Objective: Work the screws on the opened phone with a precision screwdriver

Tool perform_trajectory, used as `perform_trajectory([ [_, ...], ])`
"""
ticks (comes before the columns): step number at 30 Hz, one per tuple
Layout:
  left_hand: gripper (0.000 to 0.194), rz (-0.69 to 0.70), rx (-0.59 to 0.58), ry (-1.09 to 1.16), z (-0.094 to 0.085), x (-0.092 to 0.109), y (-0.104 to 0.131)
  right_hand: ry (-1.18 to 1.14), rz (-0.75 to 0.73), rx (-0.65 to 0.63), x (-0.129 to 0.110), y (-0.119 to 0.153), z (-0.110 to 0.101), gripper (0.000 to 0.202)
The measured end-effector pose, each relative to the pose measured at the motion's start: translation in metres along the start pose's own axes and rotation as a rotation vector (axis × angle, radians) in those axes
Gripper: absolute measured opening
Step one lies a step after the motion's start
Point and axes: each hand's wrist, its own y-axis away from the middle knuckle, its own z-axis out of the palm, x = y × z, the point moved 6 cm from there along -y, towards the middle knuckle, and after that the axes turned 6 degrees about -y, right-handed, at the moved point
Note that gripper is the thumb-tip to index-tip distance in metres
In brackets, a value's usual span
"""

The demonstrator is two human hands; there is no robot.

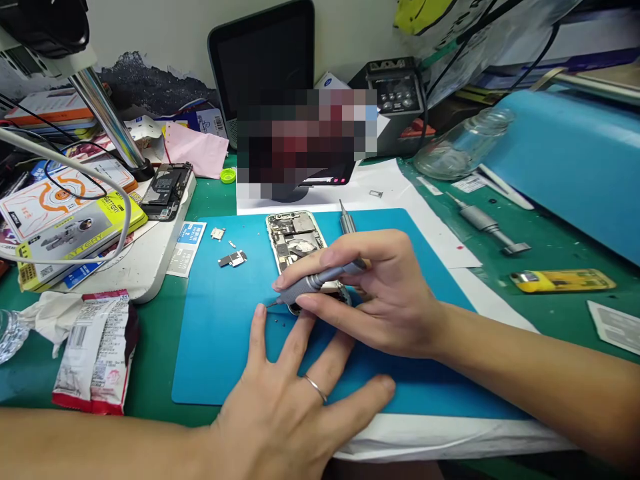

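Observation:
My right hand (pixel 385 293) grips a grey precision screwdriver (pixel 307 287), its fingers wrapped round the handle. The thin bit points left and down, ending beside a fingertip of my left hand (pixel 290 393). Palm down, my left hand has its fingers spread over the blue mat (pixel 215 353), with a ring on one finger. Under and behind the right hand lies an opened phone (pixel 300 233), its inner parts bare and its lower end partly hidden. Tiny dark screws (pixel 280 323) lie just below the bit. Small metal phone parts (pixel 233 259) rest on the mat's left.
A second screwdriver (pixel 346 219) lies beyond my right hand, and another grey screwdriver (pixel 483 220) is at the right. A glass jar (pixel 463 147) stands behind it. At left are a snack packet (pixel 97 353), a yellow battery box (pixel 75 240) and another opened phone (pixel 167 190).

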Motion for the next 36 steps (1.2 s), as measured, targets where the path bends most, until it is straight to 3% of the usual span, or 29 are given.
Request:
perform_trajectory([
  [4,0.116,0.004,-0.018,-0.029,-0.0015,-0.0002,-0.0003,0.015,0.004,0.013,0.0028,0.0020,0.0001,0.047],
  [9,0.104,-0.012,-0.001,-0.004,-0.0019,-0.0004,-0.0011,0.022,0.025,0.020,0.0051,0.0040,-0.0002,0.045],
  [16,0.105,-0.009,0.002,-0.030,-0.0009,-0.0008,-0.0014,0.027,0.034,0.017,0.0052,0.0039,-0.0007,0.045],
  [21,0.124,0.017,-0.014,-0.052,-0.0010,-0.0001,-0.0015,0.022,0.029,0.007,0.0052,0.0034,0.0002,0.043],
  [28,0.080,0.022,0.007,-0.017,-0.0020,-0.0028,-0.0052,0.056,0.020,-0.040,0.0061,0.0026,0.0012,0.047],
  [32,0.078,0.025,-0.001,-0.016,-0.0010,-0.0029,-0.0051,0.074,0.005,-0.021,0.0054,0.0023,0.0002,0.045],
  [36,0.089,0.018,0.006,-0.050,0.0000,-0.0022,-0.0036,0.066,-0.001,0.006,0.0042,0.0035,-0.0014,0.045],
])
